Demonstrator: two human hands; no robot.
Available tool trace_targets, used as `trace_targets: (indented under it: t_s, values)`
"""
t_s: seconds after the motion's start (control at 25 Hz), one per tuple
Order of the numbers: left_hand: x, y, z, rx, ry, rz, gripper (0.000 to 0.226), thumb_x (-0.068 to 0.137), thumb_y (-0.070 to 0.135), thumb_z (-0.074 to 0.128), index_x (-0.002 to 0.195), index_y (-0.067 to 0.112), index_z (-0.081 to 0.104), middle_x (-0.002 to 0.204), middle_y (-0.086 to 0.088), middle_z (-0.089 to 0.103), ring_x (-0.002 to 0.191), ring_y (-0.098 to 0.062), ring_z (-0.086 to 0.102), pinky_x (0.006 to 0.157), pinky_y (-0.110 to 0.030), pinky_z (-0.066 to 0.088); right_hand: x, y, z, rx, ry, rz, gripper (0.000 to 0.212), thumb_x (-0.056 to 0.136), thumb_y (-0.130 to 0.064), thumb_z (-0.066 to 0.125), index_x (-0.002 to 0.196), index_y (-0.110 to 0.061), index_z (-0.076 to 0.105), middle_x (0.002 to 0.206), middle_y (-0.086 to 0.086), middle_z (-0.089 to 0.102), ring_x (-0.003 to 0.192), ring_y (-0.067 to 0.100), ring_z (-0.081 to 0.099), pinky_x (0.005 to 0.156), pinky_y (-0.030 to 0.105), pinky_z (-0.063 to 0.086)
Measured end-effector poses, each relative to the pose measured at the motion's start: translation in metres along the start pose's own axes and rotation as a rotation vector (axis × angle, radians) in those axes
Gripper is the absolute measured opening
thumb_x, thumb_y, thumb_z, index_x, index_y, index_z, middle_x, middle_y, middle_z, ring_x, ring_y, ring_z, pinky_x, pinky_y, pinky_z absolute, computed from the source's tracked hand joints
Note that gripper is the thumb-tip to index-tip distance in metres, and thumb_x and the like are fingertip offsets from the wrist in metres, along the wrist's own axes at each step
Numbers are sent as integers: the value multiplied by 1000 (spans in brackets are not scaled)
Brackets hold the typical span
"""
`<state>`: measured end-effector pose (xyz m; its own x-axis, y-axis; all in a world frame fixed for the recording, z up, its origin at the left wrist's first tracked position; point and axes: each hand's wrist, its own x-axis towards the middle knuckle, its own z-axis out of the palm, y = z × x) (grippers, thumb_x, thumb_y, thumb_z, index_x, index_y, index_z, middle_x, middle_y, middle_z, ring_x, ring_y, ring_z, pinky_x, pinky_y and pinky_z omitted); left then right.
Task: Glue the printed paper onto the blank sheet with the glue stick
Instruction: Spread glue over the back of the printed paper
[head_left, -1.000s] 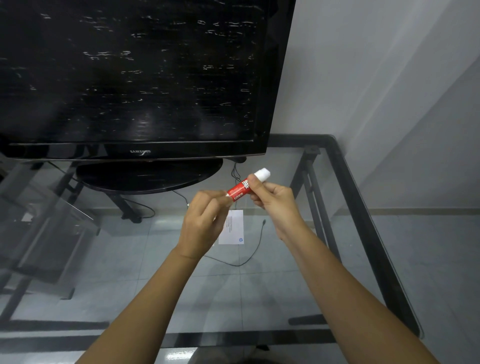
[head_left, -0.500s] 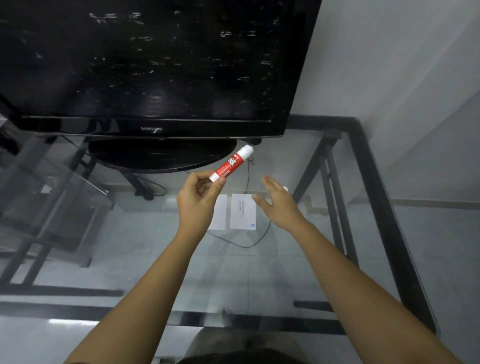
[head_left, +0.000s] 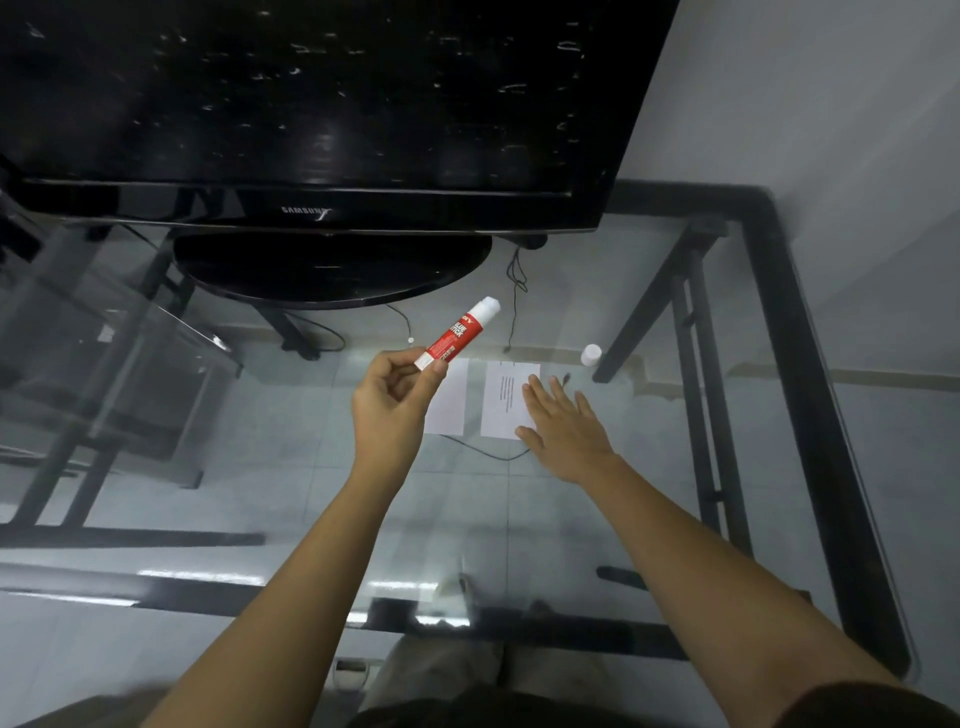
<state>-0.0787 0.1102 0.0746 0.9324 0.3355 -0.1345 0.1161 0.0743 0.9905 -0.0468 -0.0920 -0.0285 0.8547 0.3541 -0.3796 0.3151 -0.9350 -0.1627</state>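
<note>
My left hand (head_left: 390, 410) holds a red and white glue stick (head_left: 458, 333) by its base, tilted up to the right, its white glue end bare. The white cap (head_left: 591, 355) stands on the glass table (head_left: 571, 519) to the right of the papers. Two small sheets lie side by side on the glass: a blank sheet (head_left: 448, 405), partly hidden behind my left hand, and a printed paper (head_left: 505, 400) with lines of text. My right hand (head_left: 563, 428) lies flat with spread fingers on the printed paper's lower right corner.
A large black TV (head_left: 311, 104) on an oval stand (head_left: 332, 270) fills the back of the table. The black metal table frame (head_left: 800, 364) runs along the right edge. Cables (head_left: 488, 454) and floor tiles show through the glass. A wall rises at the right.
The right hand pulled the cap off the glue stick, set it on the glass at the right, then came down flat onto the printed paper. The left hand keeps the glue stick raised.
</note>
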Motion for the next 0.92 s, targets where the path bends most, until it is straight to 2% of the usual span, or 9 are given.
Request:
trace_targets:
  t_s: [0.16, 0.24, 0.4, 0.52, 0.64, 0.72, 0.76, 0.84, 0.92]
  values:
    - [0, -18, 7, -28, -85, -60, 15, 81, 20, 70, 92, 26, 62, 87, 1, 67, 85, -15, 66, 74, -19, 53, -20, 16, 16, 14, 10, -16, 63, 97, -46, 23, 146, -16, -2, 157, 2, -6, 143, 24, -8, 113, 45, 0]
    - [1, -29, 12, -93, -110, -150, 17, 81, 18, 69, 95, 26, 63, 92, 1, 67, 87, -16, 66, 75, -20, 52, -25, 22, 22, 37, 18, -10, 65, 96, -49, 24, 146, -20, -4, 157, 1, -9, 143, 23, -10, 111, 44, -5]
    - [11, -44, 23, -464, -93, -439, 9, 88, 15, 60, 91, 16, 69, 84, 1, 66, 68, -8, 63, 62, -17, 51, -26, 28, 31, 131, 66, 19, 71, 93, -55, 25, 145, -22, -9, 157, -4, -7, 141, 15, -14, 108, 42, -13]
    - [22, -52, 29, -653, -29, -649, 13, 91, 21, 53, 87, 10, 59, 76, -5, 65, 54, -11, 58, 53, -18, 50, -29, 27, 38, 90, 152, 29, 69, 92, -56, 22, 146, -22, -3, 157, -6, -2, 137, 6, -20, 110, 41, -12]
    - [32, -58, 34, -701, -37, -737, 15, 92, 26, 47, 87, 11, 46, 71, -10, 67, 51, -16, 58, 52, -21, 52, -29, 25, 40, 78, 198, 48, 68, 91, -56, 21, 147, -22, 1, 157, -7, 2, 139, 8, -15, 111, 41, -10]
    - [34, -60, 37, -584, -71, -714, 12, 90, 22, 53, 88, 11, 47, 75, -8, 63, 54, -13, 58, 54, -20, 52, -29, 25, 39, 84, 206, 46, 69, 90, -56, 23, 147, -22, 3, 157, -7, 4, 142, 10, -8, 110, 42, -10]
    - [34, -61, 39, -438, -114, -648, 11, 88, 17, 57, 91, 12, 47, 79, -6, 61, 58, -12, 58, 56, -19, 52, -29, 25, 39, 85, 209, 45, 70, 89, -57, 24, 147, -22, 3, 157, -7, 4, 142, 11, -7, 110, 42, -10]
    - [30, -66, 37, 13, -255, -427, 26, 83, 15, 66, 101, 16, 48, 88, -1, 60, 69, -11, 60, 63, -18, 53, -29, 25, 39, 82, 214, 48, 73, 88, -59, 24, 147, -22, 2, 157, -7, 3, 142, 12, -7, 111, 43, -9]
    - [24, -69, 31, 440, -394, -150, 31, 80, 24, 71, 105, 21, 53, 93, 5, 62, 77, -11, 63, 65, -15, 53, -28, 25, 40, 78, 214, 55, 74, 87, -60, 24, 147, -22, 3, 157, -6, 3, 143, 13, -4, 111, 44, -7]
